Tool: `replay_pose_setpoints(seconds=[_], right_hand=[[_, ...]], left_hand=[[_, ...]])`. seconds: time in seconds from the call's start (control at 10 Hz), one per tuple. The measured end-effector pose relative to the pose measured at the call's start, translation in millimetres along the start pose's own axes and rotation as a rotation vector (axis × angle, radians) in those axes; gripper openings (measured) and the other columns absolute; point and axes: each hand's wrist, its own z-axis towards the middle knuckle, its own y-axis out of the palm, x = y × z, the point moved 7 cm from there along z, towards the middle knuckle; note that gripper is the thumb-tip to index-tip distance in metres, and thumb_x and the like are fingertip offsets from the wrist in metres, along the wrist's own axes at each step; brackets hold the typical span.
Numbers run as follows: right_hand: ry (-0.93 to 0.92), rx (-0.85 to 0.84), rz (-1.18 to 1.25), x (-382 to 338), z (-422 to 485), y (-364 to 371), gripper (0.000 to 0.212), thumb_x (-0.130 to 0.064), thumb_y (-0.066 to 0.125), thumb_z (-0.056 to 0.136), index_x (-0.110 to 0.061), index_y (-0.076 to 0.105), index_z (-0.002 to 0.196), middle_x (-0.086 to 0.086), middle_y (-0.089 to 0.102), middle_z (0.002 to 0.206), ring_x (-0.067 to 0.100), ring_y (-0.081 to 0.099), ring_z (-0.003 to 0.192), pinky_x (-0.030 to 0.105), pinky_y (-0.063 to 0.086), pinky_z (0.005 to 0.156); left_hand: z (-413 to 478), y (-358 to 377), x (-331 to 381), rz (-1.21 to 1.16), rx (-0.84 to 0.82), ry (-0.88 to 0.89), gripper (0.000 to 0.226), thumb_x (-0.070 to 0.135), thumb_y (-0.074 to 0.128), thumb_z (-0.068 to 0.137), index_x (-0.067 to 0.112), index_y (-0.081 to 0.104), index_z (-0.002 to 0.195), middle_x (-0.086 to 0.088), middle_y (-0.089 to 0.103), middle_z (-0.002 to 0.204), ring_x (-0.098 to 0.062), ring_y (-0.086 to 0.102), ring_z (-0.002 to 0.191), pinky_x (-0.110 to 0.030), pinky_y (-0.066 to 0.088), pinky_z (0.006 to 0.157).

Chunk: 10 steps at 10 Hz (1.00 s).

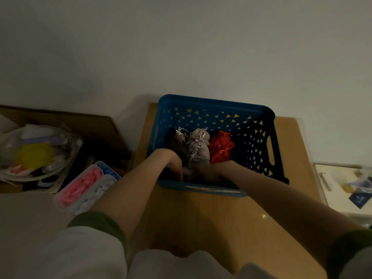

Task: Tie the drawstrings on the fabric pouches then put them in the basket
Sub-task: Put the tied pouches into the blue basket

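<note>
Grey pouch [198, 147], long axis near-to-far

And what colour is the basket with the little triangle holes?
The basket is blue, seen clearly in the head view.

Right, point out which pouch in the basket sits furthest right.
The red pouch, beside the grey pouch in the blue basket; the dark pouch is leftmost. Only the red one is brightly coloured.
</note>
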Motion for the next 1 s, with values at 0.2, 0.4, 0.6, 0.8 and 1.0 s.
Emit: replay_pose_setpoints(seconds=[0.2, 0.4, 0.6, 0.8, 1.0], right_hand=[[-0.099, -0.043, 0.380, 16, -4, -23, 0.036, -0.011, 0.043, 0.098, -0.019, 0.056, 0.131, 0.001, 0.051, 0.140, 0.015, 0.045, 0.126, 0.030, 0.035, 0.107], [-0.033, 0.035, 0.519, 27, 4, -28, 0.033, -0.013, 0.046, 0.097, -0.011, 0.058, 0.128, 0.004, 0.055, 0.133, 0.019, 0.048, 0.123, 0.032, 0.041, 0.100], [0.015, 0.125, 0.459, 35, 11, -29, 0.029, -0.017, 0.049, 0.097, -0.001, 0.061, 0.117, 0.010, 0.057, 0.101, 0.018, 0.050, 0.083, 0.023, 0.041, 0.067], [0.055, 0.106, 0.446, 35, 2, -28, 0.026, -0.019, 0.049, 0.097, -0.003, 0.059, 0.115, 0.005, 0.059, 0.095, 0.011, 0.054, 0.078, 0.019, 0.043, 0.061], [0.080, 0.159, 0.349, 20, -16, -36, 0.019, -0.023, 0.050, 0.097, -0.008, 0.062, 0.099, 0.003, 0.058, 0.081, 0.012, 0.052, 0.068, 0.022, 0.043, 0.059]], left_hand=[[3, 1, 6, 0.146, -0.087, 0.014, 0.043, 0.028, 0.040, 0.102, 0.022, 0.040, 0.144, -0.008, 0.032, 0.151, -0.032, 0.033, 0.136, -0.038, 0.038, 0.098], [11, -3, 20, 0.300, -0.047, 0.103, 0.061, 0.002, 0.034, 0.098, 0.031, 0.020, 0.151, -0.002, 0.011, 0.159, -0.029, 0.017, 0.144, -0.041, 0.027, 0.111], [24, -4, 26, 0.329, -0.012, 0.136, 0.064, 0.003, 0.037, 0.097, 0.031, 0.017, 0.151, -0.002, 0.010, 0.159, -0.028, 0.016, 0.144, -0.042, 0.023, 0.113], [36, -9, 22, -0.099, 0.015, 0.105, 0.040, 0.020, 0.047, 0.096, 0.017, 0.047, 0.136, -0.006, 0.053, 0.134, -0.021, 0.054, 0.116, -0.039, 0.047, 0.097], [23, -22, 20, -0.216, 0.214, 0.049, 0.024, 0.021, 0.044, 0.099, 0.007, 0.060, 0.110, -0.007, 0.065, 0.093, -0.018, 0.061, 0.080, -0.036, 0.050, 0.083]])
